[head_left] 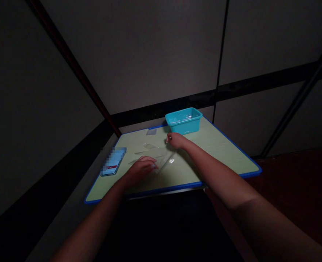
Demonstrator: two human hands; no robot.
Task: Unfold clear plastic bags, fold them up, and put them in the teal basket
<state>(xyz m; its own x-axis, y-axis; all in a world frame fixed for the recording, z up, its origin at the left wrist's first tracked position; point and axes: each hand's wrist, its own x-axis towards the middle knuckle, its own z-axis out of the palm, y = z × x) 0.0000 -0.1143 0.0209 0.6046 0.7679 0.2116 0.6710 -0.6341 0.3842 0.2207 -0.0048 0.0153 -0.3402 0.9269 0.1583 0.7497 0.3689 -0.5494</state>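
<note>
A thin, clear plastic sheet (163, 160), perhaps a bag, stretches between my two hands just above the table. My left hand (143, 168) is closed at its near left corner, thumb and fingers together. At the far right end of the sheet, my right hand (176, 140) is curled shut on its edge, just in front of the turquoise basket (185, 126). More clear plastic (150, 146) lies flat behind my left hand. A small shiny clear scrap (172, 161) shows beside the sheet's right edge.
The pale yellow-green table (218, 153) has a blue rim and stands against a panelled wall (150, 54). A phone (114, 162), partly blurred out, lies at the left edge. A small greyish flat square (151, 131) lies at the back. Clear plastic shows inside the basket.
</note>
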